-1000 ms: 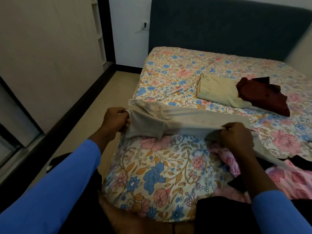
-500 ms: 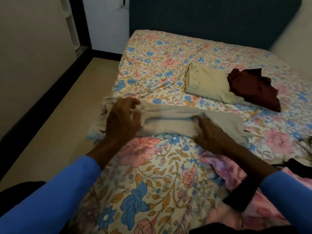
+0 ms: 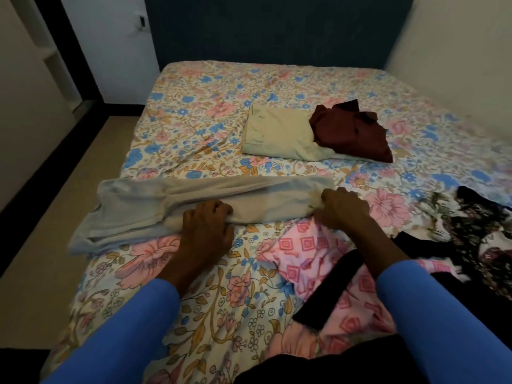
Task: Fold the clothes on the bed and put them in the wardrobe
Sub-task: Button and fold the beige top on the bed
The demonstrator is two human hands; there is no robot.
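thing: long grey-beige cloth garment (image 3: pixel 263 194)
left hand (image 3: pixel 206 228): grips its near edge
right hand (image 3: pixel 342 207): grips its right end

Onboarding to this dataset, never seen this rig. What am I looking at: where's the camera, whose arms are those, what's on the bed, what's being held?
No machine: a person folds laundry with bare hands. The single picture comes from a wide-angle camera worn on the head, looking forward and down, so the blue sleeves are their own arms. The left hand and right hand both grip the near edge of a long grey garment lying across the floral bed. Farther back lies a folded cream garment, with a crumpled maroon garment overlapping its right side. Near the right arm are a pink patterned cloth and a black floral garment.
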